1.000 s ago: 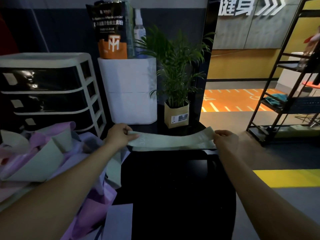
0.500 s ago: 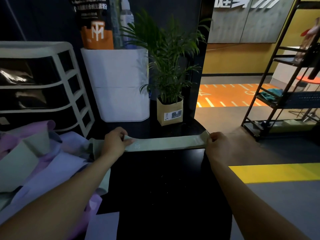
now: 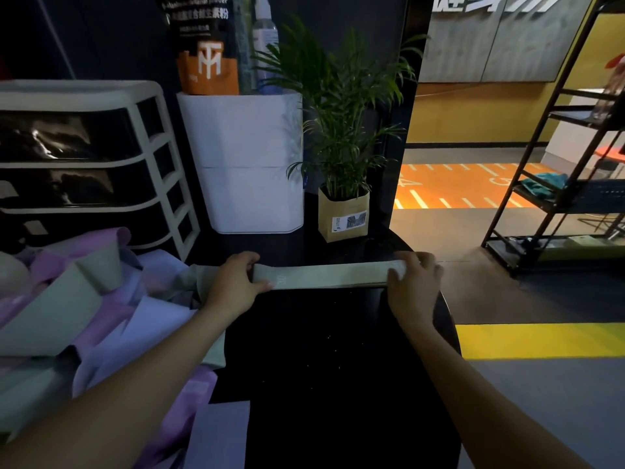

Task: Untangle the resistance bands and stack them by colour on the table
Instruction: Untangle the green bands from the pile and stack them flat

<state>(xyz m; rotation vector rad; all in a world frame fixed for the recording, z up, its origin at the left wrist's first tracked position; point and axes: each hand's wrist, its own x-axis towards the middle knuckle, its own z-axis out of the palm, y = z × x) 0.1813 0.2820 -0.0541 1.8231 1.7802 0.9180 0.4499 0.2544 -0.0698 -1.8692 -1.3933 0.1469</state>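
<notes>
Green band (image 3: pixel 324 275) pinched flat btwn both hands.

Pretty dim up close, black table (image 3: pixel 338 367) swallowing nearly all detail. Brightest over at the right, orange floor (image 3: pixel 473 187) glowing. Glare streaks across the dark drawer fronts (image 3: pixel 67 140). Soft, slightly smeary overall, with wide-angle bending along the shelving rack (image 3: pixel 558 130) near the edge.

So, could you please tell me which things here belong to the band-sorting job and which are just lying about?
Part of the job:
- pale green band, held flat at each end by left hand and right hand
- tangled pile of bands
- black table

Just lying about:
- potted plant
- white bin
- drawer unit
- metal shelf rack
</notes>
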